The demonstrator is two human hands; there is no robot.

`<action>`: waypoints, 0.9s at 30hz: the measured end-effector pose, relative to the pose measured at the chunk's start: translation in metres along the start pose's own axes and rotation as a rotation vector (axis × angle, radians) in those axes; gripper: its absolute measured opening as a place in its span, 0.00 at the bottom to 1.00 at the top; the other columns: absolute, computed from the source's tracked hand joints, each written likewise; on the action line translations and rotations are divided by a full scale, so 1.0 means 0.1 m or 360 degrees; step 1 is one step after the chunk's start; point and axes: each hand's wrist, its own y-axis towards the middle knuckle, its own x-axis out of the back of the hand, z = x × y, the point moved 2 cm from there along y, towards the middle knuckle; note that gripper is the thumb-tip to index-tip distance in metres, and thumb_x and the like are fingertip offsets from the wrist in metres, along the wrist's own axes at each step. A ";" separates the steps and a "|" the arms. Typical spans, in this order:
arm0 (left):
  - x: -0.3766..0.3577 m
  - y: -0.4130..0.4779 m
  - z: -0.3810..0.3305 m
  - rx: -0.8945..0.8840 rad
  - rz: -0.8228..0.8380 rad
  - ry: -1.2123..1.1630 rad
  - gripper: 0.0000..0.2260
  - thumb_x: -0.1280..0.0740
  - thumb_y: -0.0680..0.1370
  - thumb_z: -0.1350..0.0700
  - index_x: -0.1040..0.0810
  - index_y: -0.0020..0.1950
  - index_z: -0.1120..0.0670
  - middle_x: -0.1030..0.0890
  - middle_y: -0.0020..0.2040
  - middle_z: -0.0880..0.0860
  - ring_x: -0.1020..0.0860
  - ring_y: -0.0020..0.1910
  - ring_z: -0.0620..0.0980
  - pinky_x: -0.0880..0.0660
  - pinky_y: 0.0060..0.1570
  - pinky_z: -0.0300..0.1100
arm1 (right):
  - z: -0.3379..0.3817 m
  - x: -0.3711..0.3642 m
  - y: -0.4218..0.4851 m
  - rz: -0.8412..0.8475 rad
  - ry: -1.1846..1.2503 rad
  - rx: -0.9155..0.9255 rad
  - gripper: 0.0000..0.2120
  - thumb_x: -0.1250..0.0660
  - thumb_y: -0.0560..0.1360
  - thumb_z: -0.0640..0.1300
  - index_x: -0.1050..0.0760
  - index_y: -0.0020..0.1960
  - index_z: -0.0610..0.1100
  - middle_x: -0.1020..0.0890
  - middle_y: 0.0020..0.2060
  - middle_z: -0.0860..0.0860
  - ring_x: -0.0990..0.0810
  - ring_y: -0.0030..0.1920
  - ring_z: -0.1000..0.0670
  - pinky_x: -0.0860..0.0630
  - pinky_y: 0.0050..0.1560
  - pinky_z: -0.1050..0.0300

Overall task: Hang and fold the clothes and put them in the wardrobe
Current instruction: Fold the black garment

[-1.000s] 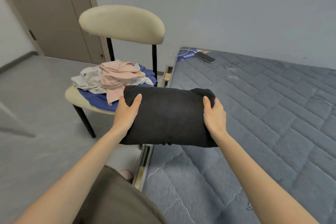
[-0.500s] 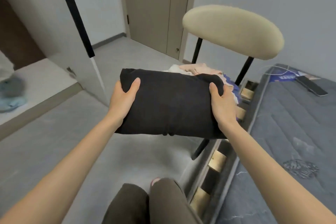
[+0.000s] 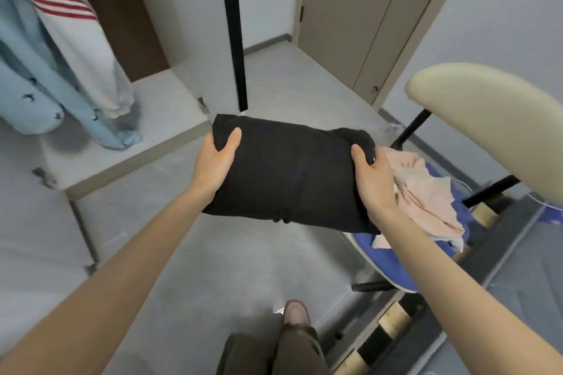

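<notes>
Both hands (image 3: 292,173) still grip the folded black garment (image 3: 292,173), now facing the open wardrobe (image 3: 128,143).

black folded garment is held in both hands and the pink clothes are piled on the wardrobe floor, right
Wrong in one respect: the head view shows the pink clothes piled on the chair, not the wardrobe floor. The left hand and right hand do hold the black folded garment.

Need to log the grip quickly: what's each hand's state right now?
Left hand: grips the folded black garment at its left end.
Right hand: grips the same garment at its right end.
</notes>
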 end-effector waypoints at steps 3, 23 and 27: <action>0.33 -0.02 -0.51 0.0010 -0.0109 0.0033 0.23 0.39 0.77 0.39 0.32 0.66 0.51 0.25 0.59 0.47 0.25 0.57 0.48 0.28 0.55 0.43 | 0.58 -0.02 0.06 0.0146 -0.0019 0.0025 0.10 0.42 0.78 0.57 0.33 0.51 0.50 0.26 0.41 0.61 0.28 0.42 0.63 0.35 0.41 0.59; 2.60 -0.41 -3.18 -0.0361 -0.0752 -0.0089 0.10 0.38 0.78 0.42 0.26 0.50 0.46 0.21 0.48 0.44 0.21 0.47 0.42 0.26 0.39 0.35 | 4.17 -0.83 0.14 0.1039 0.0211 0.0541 0.17 0.47 0.80 0.53 0.36 0.65 0.45 0.26 0.59 0.50 0.26 0.59 0.46 0.29 0.63 0.44; 3.10 -0.26 -3.51 -0.0464 -0.0876 -0.0138 0.08 0.37 0.77 0.41 0.26 0.47 0.44 0.20 0.46 0.42 0.20 0.40 0.37 0.27 0.33 0.31 | 4.84 -1.18 0.11 0.1085 0.0240 0.0698 0.20 0.48 0.81 0.53 0.39 0.70 0.45 0.28 0.63 0.49 0.27 0.60 0.47 0.29 0.61 0.49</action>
